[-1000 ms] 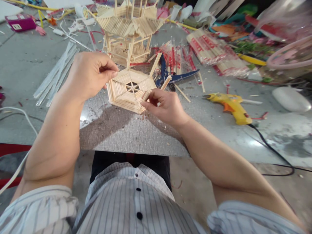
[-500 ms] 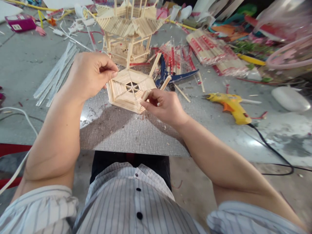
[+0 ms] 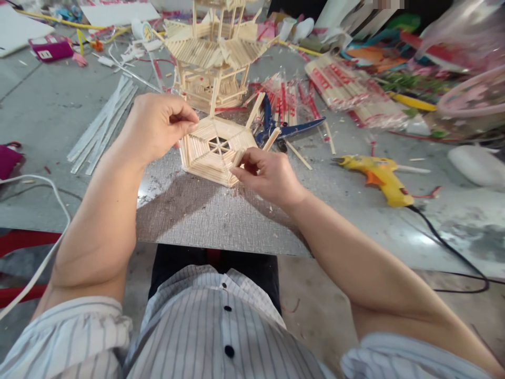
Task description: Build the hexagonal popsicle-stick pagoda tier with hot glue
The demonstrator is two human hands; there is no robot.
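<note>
A six-sided base of pale wooden sticks [image 3: 209, 171] sits on the table in front of me, with a spoked opening at its centre. Several upright posts rise from its corners, such as the wooden post [image 3: 255, 110] at the far right. My right hand [image 3: 272, 171] pinches a short wooden stick [image 3: 238, 157] at the front right corner. At the left corner, my left hand [image 3: 161, 126] is closed in a pinch; whatever lies between those fingertips is hidden. Behind the base stands a tiered stick pavilion [image 3: 205, 52].
Blue-handled cutters [image 3: 294, 128] lie right of the base. A yellow glue gun [image 3: 381, 176] with a black cord rests farther right. Clear glue sticks [image 3: 104, 123] lie at left. Packed wooden sticks [image 3: 335, 81] and a white computer mouse [image 3: 475, 163] are at right.
The whole view has shifted slightly, so everything appears a little lower and to the right. Both hands keep their places at the base.
</note>
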